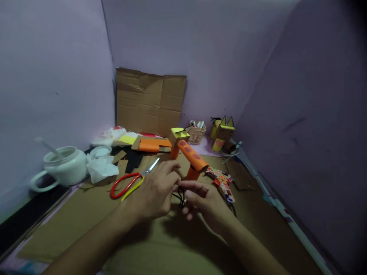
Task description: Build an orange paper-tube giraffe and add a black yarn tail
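Note:
Black string hangs in loops between my two hands, above the cardboard sheet. My left hand is closed in a pinch on the string, its fingertips meeting those of the other hand. From the right, my right hand pinches the same string with thumb and index finger. Just beyond them stands an orange paper-tube animal with round spots and a yellow-topped box head. Red-handled scissors lie left of my left hand, beside a yellow-handled tool. Floral fabric lies beyond my right hand.
A white mug-like pot and crumpled tissue stand at the left. A cardboard panel leans on the back wall. Behind are a basket of pens and a cardboard cat figure. Cardboard covers the work surface.

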Demonstrator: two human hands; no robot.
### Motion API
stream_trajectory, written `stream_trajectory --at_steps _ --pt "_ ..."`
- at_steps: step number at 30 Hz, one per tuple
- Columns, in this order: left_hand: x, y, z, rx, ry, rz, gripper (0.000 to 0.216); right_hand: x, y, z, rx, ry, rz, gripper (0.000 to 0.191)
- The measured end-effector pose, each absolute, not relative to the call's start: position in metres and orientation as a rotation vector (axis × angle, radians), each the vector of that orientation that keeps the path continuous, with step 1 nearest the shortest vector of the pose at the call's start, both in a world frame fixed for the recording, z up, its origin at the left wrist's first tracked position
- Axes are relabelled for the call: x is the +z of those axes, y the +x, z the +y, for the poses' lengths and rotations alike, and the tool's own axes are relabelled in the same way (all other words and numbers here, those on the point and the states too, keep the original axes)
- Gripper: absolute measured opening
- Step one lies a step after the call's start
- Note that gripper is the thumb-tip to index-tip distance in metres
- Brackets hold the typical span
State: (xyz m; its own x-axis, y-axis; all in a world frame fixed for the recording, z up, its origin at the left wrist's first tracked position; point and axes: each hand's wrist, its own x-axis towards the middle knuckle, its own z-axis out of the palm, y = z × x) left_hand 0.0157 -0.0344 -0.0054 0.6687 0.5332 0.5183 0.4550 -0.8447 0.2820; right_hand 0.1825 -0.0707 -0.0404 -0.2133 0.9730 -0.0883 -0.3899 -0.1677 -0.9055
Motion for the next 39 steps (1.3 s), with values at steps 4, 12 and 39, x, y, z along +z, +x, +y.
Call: stream_trajectory --at_steps 4,12,39 --pt "-0.009 0.024 -0.034 0.918 2.656 0.825 0.014 -0.047 0.181 -0.065 1.644 -0.913 -0.929 0.027" --pt "-0.005 0.046 -0.018 0.911 1.963 1.045 0.014 -0.046 0.2 -0.06 1.618 -0.91 -0.788 0.028" --pt "-0.019 0.048 -0.028 0.817 1.876 0.988 0.013 -0.051 0.195 -0.066 1.695 -0.885 -0.916 0.028"
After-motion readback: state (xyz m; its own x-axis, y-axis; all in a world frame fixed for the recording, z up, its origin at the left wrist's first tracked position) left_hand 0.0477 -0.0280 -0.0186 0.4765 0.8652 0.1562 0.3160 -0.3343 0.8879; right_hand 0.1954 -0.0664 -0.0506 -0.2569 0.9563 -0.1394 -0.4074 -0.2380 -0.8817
